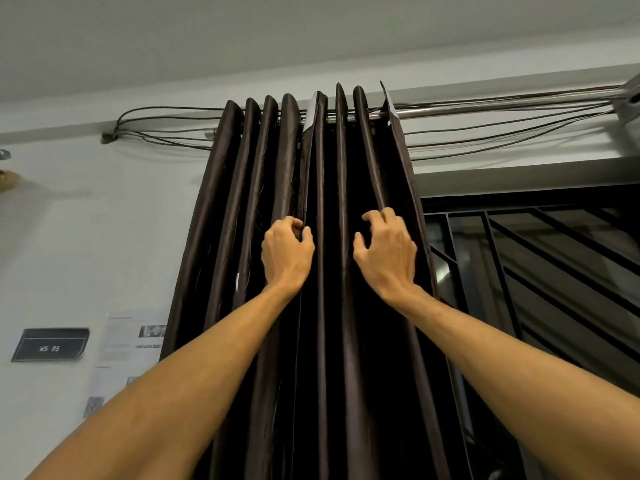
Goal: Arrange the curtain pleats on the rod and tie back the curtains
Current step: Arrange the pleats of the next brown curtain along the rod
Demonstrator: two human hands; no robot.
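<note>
A dark brown curtain [221,209] hangs gathered in several upright pleats from a metal rod [485,110] just under the ceiling. Both arms reach up to it at mid height. My left hand [285,252] pinches the edge of a pleat near the middle between thumb and curled fingers. My right hand [386,249] hooks its curled fingers over a pleat fold further right, with the thumb spread apart. White lining [310,114] shows at two folded top corners. No tie-back is in view.
Several dark cables [502,133] run along the wall beside the rod. A window with a black metal grille [554,258] lies uncovered to the right. Papers and a dark sign [50,344] are stuck on the white wall at the left.
</note>
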